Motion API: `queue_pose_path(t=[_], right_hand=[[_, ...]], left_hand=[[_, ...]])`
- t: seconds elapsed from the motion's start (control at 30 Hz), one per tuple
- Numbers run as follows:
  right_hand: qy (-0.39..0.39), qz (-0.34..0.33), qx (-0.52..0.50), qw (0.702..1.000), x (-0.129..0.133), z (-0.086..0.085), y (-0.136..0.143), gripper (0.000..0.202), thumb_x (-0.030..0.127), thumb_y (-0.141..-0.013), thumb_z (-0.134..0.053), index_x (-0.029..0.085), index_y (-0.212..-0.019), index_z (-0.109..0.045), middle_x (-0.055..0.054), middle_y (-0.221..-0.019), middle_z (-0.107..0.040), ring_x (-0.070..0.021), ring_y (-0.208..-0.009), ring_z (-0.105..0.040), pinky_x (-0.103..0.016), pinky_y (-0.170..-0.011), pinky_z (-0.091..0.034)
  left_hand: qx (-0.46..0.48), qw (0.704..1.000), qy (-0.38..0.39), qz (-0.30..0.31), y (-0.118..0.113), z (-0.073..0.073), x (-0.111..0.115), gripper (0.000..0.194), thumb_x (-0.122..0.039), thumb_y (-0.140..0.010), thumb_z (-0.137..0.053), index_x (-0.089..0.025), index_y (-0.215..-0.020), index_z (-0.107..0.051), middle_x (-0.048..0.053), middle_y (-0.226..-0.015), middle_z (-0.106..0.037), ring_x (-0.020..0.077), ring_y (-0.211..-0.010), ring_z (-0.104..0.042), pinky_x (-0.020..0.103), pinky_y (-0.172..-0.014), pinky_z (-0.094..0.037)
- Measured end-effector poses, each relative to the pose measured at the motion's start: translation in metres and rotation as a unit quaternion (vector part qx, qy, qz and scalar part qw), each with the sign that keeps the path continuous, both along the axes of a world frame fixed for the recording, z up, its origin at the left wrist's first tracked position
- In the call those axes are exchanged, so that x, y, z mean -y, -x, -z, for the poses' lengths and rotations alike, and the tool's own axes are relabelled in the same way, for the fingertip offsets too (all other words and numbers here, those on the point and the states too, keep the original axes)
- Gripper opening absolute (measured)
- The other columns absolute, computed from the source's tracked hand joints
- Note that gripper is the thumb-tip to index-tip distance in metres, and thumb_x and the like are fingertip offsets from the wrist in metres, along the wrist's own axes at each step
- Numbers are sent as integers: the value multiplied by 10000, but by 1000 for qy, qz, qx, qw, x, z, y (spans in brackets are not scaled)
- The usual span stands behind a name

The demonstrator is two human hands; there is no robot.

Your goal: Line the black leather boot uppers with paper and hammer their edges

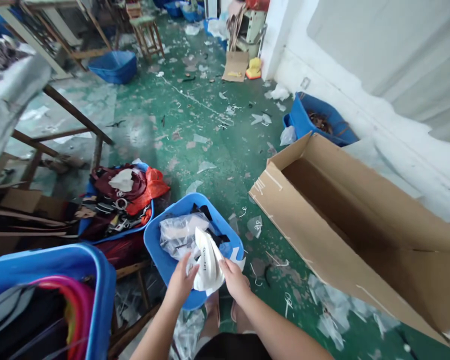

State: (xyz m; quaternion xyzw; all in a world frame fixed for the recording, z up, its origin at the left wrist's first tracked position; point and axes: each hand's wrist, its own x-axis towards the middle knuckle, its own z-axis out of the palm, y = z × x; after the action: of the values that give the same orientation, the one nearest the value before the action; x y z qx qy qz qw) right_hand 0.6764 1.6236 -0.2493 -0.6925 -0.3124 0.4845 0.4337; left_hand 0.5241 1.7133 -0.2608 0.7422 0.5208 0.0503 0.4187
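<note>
A white, soft, folded piece with dark lettering [207,262] is held up in front of me; I cannot tell its exact kind. My left hand [182,280] grips it at the left edge, thumb and fingers around that side. On the opposite side, my right hand [235,281] pinches its edge. Directly beneath is a blue plastic tub [159,262] on the floor, containing clear plastic wrapping [180,232] and black strips [220,237]. The underside of the white piece is hidden.
A long open cardboard box [303,225] lies to the right. Left are a blue bin with coloured bands [105,272] and a tub heaped with red and maroon material [150,187]. Plastic scraps litter the green floor [217,155]. A wooden frame [75,112] stands at left.
</note>
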Motion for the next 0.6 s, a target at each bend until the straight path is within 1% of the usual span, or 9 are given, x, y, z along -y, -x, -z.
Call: queue_pose_path(t=[0.03, 0.07, 0.13, 0.23, 0.3, 0.37, 0.43, 0.53, 0.6], right_hand=[[-1, -5, 12, 1000, 0, -8, 7, 482, 477, -883, -284, 148, -982, -621, -81, -845, -670, -210, -817, -610, -300, -704, -472], [-1, -11, 26, 1000, 2, -16, 14, 451, 442, -888, -284, 153, -968, -621, -78, -829, -668, -205, -802, -611, -291, -695, -465], [1, -33, 58, 998, 9, -30, 27, 371, 370, -881, -315, 167, -945, -619, -73, -806, -665, -199, -778, -612, -279, -685, -447], [6, -70, 106, 992, 22, -43, 36, 305, 318, -864, -346, 178, -917, -612, -69, -772, -661, -199, -745, -610, -268, -660, -417], [6, -94, 129, 987, 30, -47, 36, 314, 325, -869, -330, 172, -859, -604, -65, -716, -649, -191, -694, -603, -257, -618, -397], [4, -117, 148, 982, 37, -50, 34, 340, 328, -879, -299, 162, -801, -586, -61, -655, -626, -180, -627, -584, -252, -576, -374], [-7, -145, 167, 975, 41, -54, 33, 341, 314, -880, -286, 162, -765, -568, -54, -621, -609, -167, -587, -565, -250, -556, -355], [-40, -204, 190, 959, 45, -67, 35, 277, 286, -859, -336, 172, -762, -570, -43, -635, -617, -154, -581, -557, -244, -565, -346], [-73, -270, 230, 932, 45, -77, 38, 223, 255, -837, -378, 167, -827, -583, -47, -671, -637, -148, -575, -559, -243, -564, -347]], left_hand=[[22, 999, 44, -13, -3, -1, 8, 432, -291, -812, -447, -165, -1224, -422, 131, -1209, -533, 267, -1117, -501, 409, -890, -441], [36, 997, 71, -14, -6, -3, 16, 445, -318, -815, -444, -158, -1229, -405, 123, -1168, -561, 249, -1080, -531, 383, -872, -457], [65, 993, 94, -4, -5, -4, 32, 502, -369, -804, -453, -133, -1241, -376, 121, -1137, -578, 230, -1040, -558, 349, -871, -462], [132, 980, 150, -9, 13, -6, 46, 651, -462, -739, -517, -110, -1262, -356, 137, -1186, -548, 256, -1074, -535, 354, -904, -444], [142, 973, 178, -35, 30, -8, 49, 685, -485, -690, -558, -122, -1248, -398, 122, -1183, -559, 271, -1078, -530, 359, -911, -438], [112, 974, 183, -77, 45, -13, 49, 632, -485, -677, -559, -134, -1194, -471, 94, -1109, -610, 272, -1030, -560, 357, -878, -459], [85, 973, 178, -122, 53, -19, 49, 556, -489, -683, -543, -141, -1116, -539, 66, -1001, -656, 270, -969, -591, 345, -811, -490], [77, 969, 166, -165, 53, -28, 49, 510, -499, -681, -531, -136, -1036, -585, 57, -909, -676, 273, -906, -613, 325, -716, -512], [81, 965, 154, -197, 48, -33, 49, 505, -490, -691, -507, -122, -1027, -588, 74, -917, -674, 273, -895, -615, 314, -693, -509]])
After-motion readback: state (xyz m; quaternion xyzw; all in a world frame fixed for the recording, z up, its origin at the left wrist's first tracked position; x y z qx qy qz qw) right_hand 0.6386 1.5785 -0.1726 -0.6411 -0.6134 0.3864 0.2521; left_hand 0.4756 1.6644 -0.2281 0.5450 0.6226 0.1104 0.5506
